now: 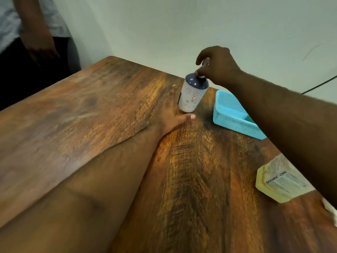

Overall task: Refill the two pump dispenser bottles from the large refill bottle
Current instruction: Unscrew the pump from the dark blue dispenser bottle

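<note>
A white dispenser bottle [191, 95] with a dark blue domed top stands tilted near the far edge of the wooden table [91, 110]. My right hand [217, 64] is over it, fingertips pinched on the pump head at its top. My left hand [173, 114] lies low at the bottle's base, fingers wrapped behind it and thumb out in front. The large yellowish refill bottle [280, 181], labelled BIOCHEK-CHG, sits at the right edge, partly hidden by my right forearm. A second dispenser bottle is not in view.
A light blue perforated plastic basket [233, 114] sits right of the dispenser bottle. Another person stands at the table's far left corner, a hand [42, 48] hanging down. A pale wall runs behind the table. Something white [330, 209] pokes in at the right edge.
</note>
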